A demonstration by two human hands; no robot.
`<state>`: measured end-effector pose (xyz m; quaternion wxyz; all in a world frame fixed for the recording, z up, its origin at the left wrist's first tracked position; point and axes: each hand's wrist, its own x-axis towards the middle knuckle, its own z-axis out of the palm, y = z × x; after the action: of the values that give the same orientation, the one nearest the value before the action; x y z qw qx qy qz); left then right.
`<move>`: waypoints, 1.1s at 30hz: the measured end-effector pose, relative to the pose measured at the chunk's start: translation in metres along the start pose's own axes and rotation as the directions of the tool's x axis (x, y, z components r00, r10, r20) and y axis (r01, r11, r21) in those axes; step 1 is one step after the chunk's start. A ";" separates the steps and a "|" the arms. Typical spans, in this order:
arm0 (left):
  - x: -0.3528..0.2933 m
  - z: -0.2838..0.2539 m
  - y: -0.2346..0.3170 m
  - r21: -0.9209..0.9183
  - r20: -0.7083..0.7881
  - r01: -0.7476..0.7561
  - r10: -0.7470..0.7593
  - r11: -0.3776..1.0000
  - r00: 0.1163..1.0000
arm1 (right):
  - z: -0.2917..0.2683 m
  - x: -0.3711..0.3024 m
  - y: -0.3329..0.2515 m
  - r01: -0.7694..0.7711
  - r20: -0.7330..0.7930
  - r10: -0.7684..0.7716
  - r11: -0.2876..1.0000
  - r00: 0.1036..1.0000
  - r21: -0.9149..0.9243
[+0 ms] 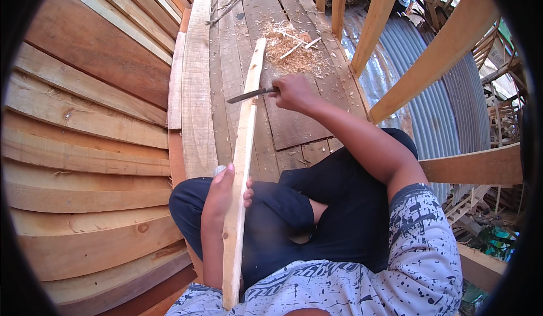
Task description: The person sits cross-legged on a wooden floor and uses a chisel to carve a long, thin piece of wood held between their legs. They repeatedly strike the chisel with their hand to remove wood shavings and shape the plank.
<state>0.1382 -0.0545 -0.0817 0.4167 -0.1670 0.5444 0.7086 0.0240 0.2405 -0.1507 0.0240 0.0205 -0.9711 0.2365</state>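
A long, pale wooden strip (246,126) runs from my chest out over the plank floor, its far end tilted slightly right. My left hand (224,190) wraps round its lower part, with the thumb on the near face and fingertips showing at the right edge. In my right hand (293,92) is the handle of a knife (249,96), closed in the fist. The dark blade points left and lies across the upper part of the strip; whether it touches the wood I cannot tell. Most of the knife's handle is hidden by my fingers.
Wood shavings (294,47) are heaped beyond the strip's far end on the plank floor (300,115). Stacked boards (90,123) wall the left side. Wooden posts (438,50) stand on the right, with corrugated metal sheets (435,112) behind them. My crossed legs (350,197) lie under my arms.
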 end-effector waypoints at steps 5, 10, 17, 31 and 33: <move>-0.001 -0.004 -0.001 -0.013 0.016 -0.013 0.013 1.000 1.000 | -0.008 0.005 -0.001 -0.177 0.001 0.185 0.935 0.983 0.308; -0.004 0.003 0.002 0.021 0.007 -0.017 0.017 1.000 1.000 | 0.003 0.007 0.003 -0.047 0.033 0.036 0.905 0.999 0.424; -0.005 -0.002 0.004 -0.068 0.008 0.000 0.000 0.998 1.000 | -0.004 -0.001 -0.023 -0.120 0.258 0.039 0.945 0.965 0.305; 0.002 0.001 -0.002 0.154 -0.013 -0.035 0.038 0.988 0.999 | -0.004 -0.029 -0.056 -0.162 0.498 0.094 0.982 0.862 0.095; 0.003 0.001 -0.003 0.149 -0.023 -0.060 0.064 0.987 0.998 | -0.003 -0.023 -0.057 -0.199 0.550 0.075 0.965 0.831 0.169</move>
<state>0.1389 -0.0523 -0.0851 0.3981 -0.1284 0.6063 0.6764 0.0496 0.1922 -0.1236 -0.2695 0.0185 -0.9053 0.3278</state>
